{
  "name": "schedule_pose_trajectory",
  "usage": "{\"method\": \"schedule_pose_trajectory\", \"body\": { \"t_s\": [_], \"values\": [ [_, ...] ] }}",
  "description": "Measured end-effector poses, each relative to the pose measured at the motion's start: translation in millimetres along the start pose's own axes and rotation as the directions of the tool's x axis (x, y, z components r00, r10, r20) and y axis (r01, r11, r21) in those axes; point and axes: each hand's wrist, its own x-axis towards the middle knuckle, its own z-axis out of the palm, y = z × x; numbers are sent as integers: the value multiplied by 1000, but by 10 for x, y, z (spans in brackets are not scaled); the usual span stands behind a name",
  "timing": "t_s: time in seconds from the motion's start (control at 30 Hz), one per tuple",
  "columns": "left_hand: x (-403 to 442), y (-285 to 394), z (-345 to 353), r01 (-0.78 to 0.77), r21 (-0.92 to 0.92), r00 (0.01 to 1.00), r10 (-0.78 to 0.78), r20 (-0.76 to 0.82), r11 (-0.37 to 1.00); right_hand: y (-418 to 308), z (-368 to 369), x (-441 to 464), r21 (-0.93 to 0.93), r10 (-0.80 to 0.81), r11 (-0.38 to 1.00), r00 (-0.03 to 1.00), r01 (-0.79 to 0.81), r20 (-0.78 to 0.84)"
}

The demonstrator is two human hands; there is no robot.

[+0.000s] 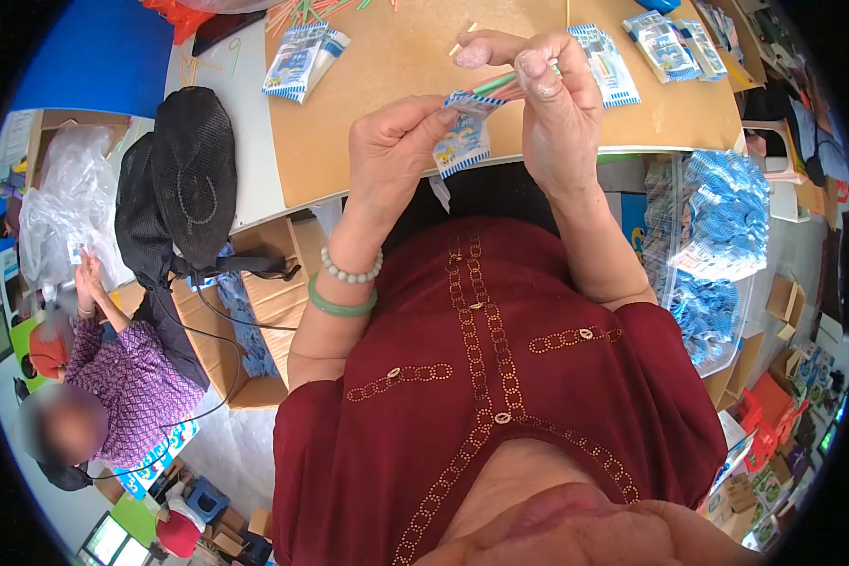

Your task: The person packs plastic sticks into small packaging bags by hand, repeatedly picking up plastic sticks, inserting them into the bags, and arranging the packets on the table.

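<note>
My left hand (401, 141) pinches a small blue-and-white printed packet (464, 149) by its top edge, in front of the table edge. Pink and green thin sticks (502, 87) lie at the packet's mouth, and their far ends run between the fingers of my right hand (558, 108). That hand's thumb and fingers close on the sticks, with the index finger bent. How far the sticks reach inside the packet is hidden. Similar packets (297, 61) rest on the tan tabletop (377, 61) left of my hands, and one more packet (615, 75) lies just behind my right hand.
Loose coloured sticks (316, 11) lie at the table's far edge. More packets (665, 47) lie at the far right. A clear bin (717, 255) of blue packets stands right, a cardboard box (255, 321) left. Black mesh bags (193, 179) hang over the left edge. Another person (132, 387) sits left.
</note>
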Motion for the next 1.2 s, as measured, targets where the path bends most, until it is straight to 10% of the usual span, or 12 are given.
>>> {"method": "schedule_pose_trajectory", "body": {
  "t_s": [1.2],
  "values": [
    [-39, 49, -61, 82, -163, 996, -77, 41, 983, -44, 2, 48, 108, -262, 964, 940, 243, 219]
  ]
}}
